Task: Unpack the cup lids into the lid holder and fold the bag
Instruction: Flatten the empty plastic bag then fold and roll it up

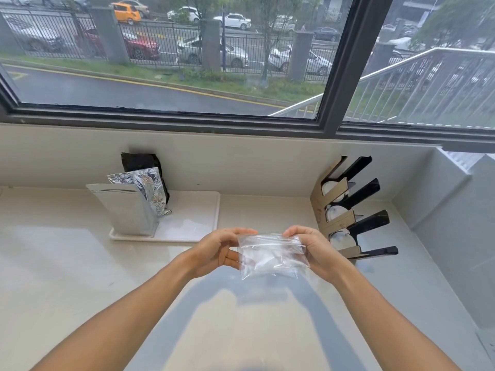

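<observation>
You are holding the clear bag (272, 257) in both hands above the bench (80, 263).

Your left hand (217, 251) is pinching the bag's left edge, thumb on top and fingers curled beneath; your right hand (312, 250) is grasping its right edge the same way, so both grips are clenched on the bag. The bag is hanging crumpled between them, off the bench surface. The lid holder (348, 210) is standing at the right against the wall, just beyond your right hand, with white lids (338, 241) sitting in its slots. A tray (192, 226) at the left is carrying foil pouches (128, 207).
</observation>
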